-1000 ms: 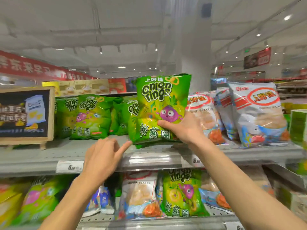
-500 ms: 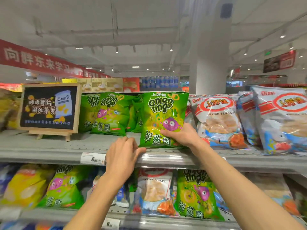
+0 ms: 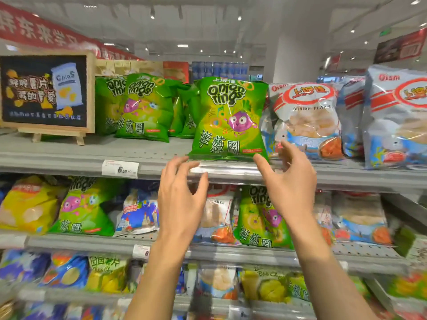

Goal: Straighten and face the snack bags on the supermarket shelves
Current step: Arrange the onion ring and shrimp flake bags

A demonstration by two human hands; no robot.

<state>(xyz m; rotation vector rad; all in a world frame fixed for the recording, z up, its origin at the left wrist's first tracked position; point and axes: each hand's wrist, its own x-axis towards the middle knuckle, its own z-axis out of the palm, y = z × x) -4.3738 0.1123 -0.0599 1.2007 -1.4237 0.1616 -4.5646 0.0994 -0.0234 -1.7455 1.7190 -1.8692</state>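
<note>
A green onion rings bag stands upright at the front edge of the top shelf, label facing me. My left hand hovers just below its lower left corner, fingers loosely spread and holding nothing. My right hand hovers below its lower right corner, fingers spread, apart from the bag. Further left and set back, more green onion rings bags lean on the same shelf. White shrimp flakes bags stand to the right.
A small chalkboard sign on a wooden easel stands at the top shelf's left end. A price tag hangs on the shelf rail. Lower shelves hold mixed, leaning snack bags. A white pillar rises behind.
My right hand has let go of the green bag, which now stands on the shelf edge. Both hands have pulled back slightly with fingers spread. The camera view has shifted left and down.
</note>
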